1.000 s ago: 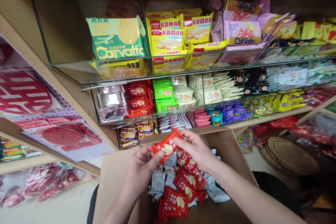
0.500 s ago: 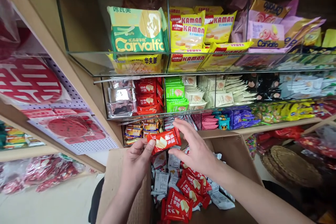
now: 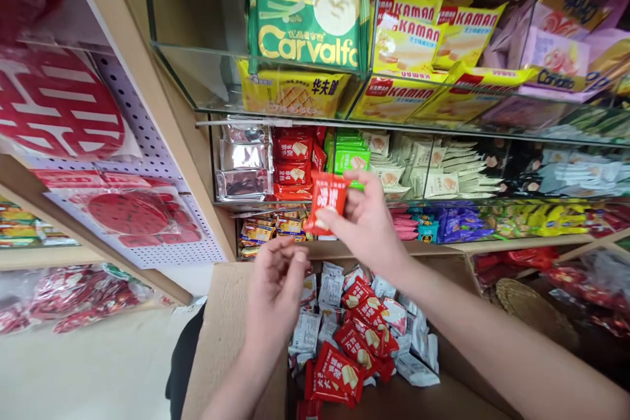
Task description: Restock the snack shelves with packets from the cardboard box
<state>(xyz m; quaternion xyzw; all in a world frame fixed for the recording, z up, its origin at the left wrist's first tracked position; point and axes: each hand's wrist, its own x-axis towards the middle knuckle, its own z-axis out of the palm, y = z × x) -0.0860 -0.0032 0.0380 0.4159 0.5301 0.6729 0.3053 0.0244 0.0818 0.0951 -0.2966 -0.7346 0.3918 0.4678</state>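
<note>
My right hand (image 3: pixel 367 226) pinches a small red snack packet (image 3: pixel 327 202) and holds it up in front of the middle glass shelf, just right of the stacked red packets (image 3: pixel 293 164) there. My left hand (image 3: pixel 275 292) hovers below it over the cardboard box (image 3: pixel 221 341), fingers loosely curled with nothing in them. Inside the box lie several loose red packets (image 3: pixel 359 335) and white packets (image 3: pixel 315 321).
Glass shelves (image 3: pixel 197 75) hold green Carvalfo bags (image 3: pixel 305 16), yellow Kaman bags (image 3: pixel 413 46), green packets (image 3: pixel 350 154) and cream packets (image 3: pixel 423 170). A wooden post (image 3: pixel 147 111) stands left, with red decorations (image 3: pixel 59 105) on a pegboard. A woven basket (image 3: pixel 531 305) sits at the lower right.
The red packet passed from both hands to my right hand alone, which lifted it towards the middle shelf. My left hand let go and dropped slightly. The view moved closer to the shelves.
</note>
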